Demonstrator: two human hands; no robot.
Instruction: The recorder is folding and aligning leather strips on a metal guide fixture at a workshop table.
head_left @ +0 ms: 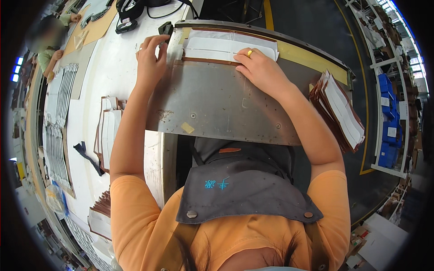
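Observation:
A long white panel with brown edging (210, 47) lies along the far side of a grey metal plate (203, 97). On the panel's right part, my right hand (260, 70) rests with its fingers stretched out and its thumb by the near brown edge. My left hand (151, 61) is just past the panel's left end, thumb and forefinger apart and bent. Its forefinger tip is at a small black block (166, 30) by the plate's far left corner; whether it touches the block is hard to tell. No object shows between those fingers.
Brown-and-white panels (338, 108) are stacked at the plate's right end. More panels (110, 128) and a dark strip (88, 158) lie on the white table (90, 95) at left. Another person (47, 56) works at the far left. Blue bins (389, 122) stand on a right-hand rack.

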